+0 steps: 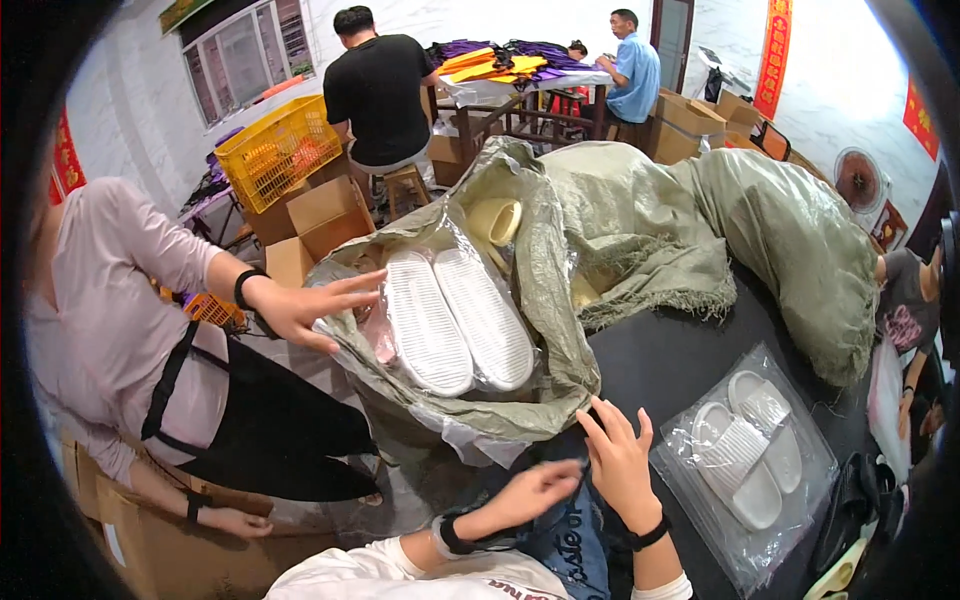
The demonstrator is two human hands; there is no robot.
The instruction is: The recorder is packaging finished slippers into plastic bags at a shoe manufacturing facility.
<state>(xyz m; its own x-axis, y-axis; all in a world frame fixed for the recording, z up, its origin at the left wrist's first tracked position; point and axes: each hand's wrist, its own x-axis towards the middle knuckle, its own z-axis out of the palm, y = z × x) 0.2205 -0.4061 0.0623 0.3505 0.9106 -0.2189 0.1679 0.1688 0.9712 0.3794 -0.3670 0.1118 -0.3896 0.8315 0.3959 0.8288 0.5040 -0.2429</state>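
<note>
A green woven sack point(550, 290) gapes open in front of me. Inside, a pair of white ribbed slippers point(462, 320) lies soles up in clear plastic, with a pale yellow slipper point(494, 220) behind it. My right hand point(622, 460) is raised at the sack's near right edge, fingers spread, fingertips at or just beside the rim. My left hand point(530, 497) hangs in front of my body, slightly blurred, its fingers stretched toward the right hand and nothing seen in it. To the right, bagged white slippers point(750, 440) lie on the dark table point(640, 365).
A co-worker's hand point(310, 305) reaches to the sack's left rim. More green sacks point(780, 230) lie at the back right. Dark sandals point(850, 510) sit at the right edge. Cardboard boxes point(325, 220) and a yellow crate point(280, 155) stand behind; two people sit at a far table.
</note>
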